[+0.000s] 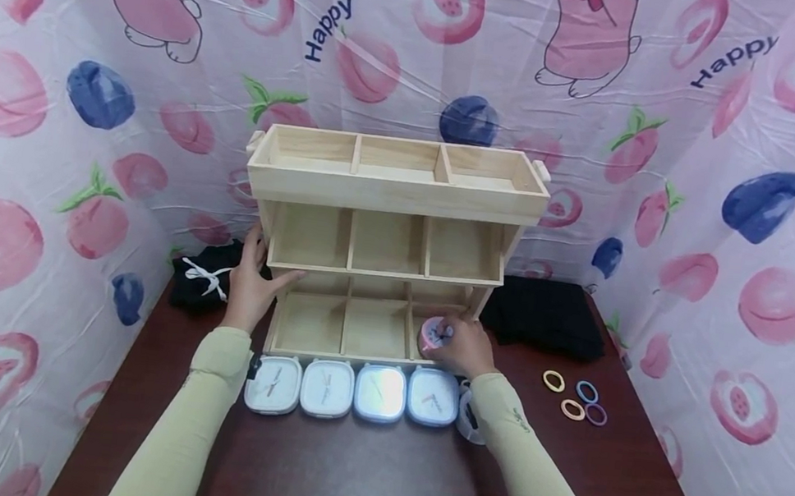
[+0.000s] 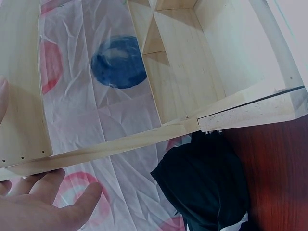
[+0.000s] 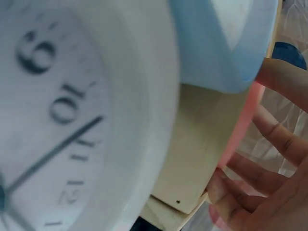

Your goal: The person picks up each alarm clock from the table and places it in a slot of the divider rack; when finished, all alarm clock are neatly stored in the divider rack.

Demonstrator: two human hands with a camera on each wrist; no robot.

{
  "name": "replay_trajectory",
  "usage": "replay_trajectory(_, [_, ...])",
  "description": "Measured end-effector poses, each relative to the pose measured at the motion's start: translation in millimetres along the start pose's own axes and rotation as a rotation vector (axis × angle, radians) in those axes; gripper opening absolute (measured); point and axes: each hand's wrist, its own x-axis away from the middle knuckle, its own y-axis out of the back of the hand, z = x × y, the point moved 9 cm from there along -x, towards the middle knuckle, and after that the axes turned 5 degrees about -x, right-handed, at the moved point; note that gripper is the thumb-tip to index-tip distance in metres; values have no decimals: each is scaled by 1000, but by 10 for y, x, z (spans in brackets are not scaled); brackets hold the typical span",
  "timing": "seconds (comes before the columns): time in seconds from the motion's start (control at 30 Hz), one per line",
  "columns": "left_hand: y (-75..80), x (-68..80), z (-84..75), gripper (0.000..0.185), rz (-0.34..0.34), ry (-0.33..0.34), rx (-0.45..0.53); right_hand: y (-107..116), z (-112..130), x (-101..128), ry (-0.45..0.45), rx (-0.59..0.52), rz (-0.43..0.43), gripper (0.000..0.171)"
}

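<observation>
Sleeves [image 1: 178, 428]: two, pale yellow, one on each forearm up to the wrist.
Table [image 1: 339, 481]: dark reddish-brown top, a dull sheen between the forearms.
Backdrop [image 1: 362, 111]: pale, creased fabric beyond the hands and to either side, printed with pink fruit, blue fruit, pink cartoon figures and "Happy".
Wooden rack [image 1: 396, 197]: bare pale wood, stepped, standing between and beyond the hands; knob at each end of the top tier.
Left hand [image 1: 251, 288]: grasping the rack's left side, thumb in front, fingers along the outer face.
Right hand [image 1: 467, 348]: grasping the pink round piece by its rim.
Pink round piece [image 1: 425, 336]: pink rim, pale face with dark marks too small to read; at the right hand's fingertips, in the bottom tier's right compartment.
Tiers: three, of three compartments each.
Square clocks [image 1: 327, 388]: four, pale, rounded corners, in a row on the near side of the hands.
White round clock [image 3: 48, 120]: one, black numerals, partly beneath the right wrist.
Rings [image 1: 561, 388]: four, yellow, blue, peach, purple, right of the right hand.
Black cloths [image 1: 545, 316]: two; one beside the left hand with white cord [image 1: 209, 277], one beyond the right hand.
</observation>
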Motion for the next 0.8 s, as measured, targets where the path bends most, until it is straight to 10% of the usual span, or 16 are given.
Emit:
replay_trajectory(0.37, [14,0,-21,114,-4,0,-16,216,61,296,120,-76,-60,30])
replay_trajectory(0.8, [8,6,-14,112,-8,-8,7,424,-257,1181,64,2,-105,66])
